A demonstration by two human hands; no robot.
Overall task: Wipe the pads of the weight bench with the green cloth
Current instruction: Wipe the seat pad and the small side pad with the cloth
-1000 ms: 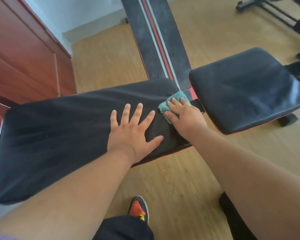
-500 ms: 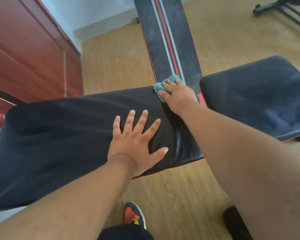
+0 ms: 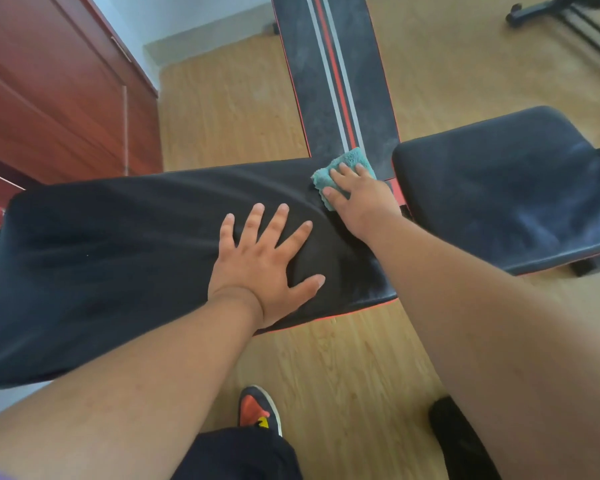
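The right hand (image 3: pixel 355 199) presses the green cloth (image 3: pixel 343 171) flat-fingered at the long pad's (image 3: pixel 118 258) far right corner. The left hand (image 3: pixel 264 258) — fingers splayed, holding nothing — rests on that pad just beside it.

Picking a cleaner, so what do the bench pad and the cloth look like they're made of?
Long pad: black vinyl or faux leather, probably; smooth, slight sheen, soft creases. Green cloth under the right hand: looks like microfibre or terry, with a fuzzy, matte pile.

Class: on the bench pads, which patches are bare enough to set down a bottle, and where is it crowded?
Bare: the long pad left of the left hand, and the whole seat pad. Crowded: the long pad's right end, where the right hand presses the cloth close beside the left hand.
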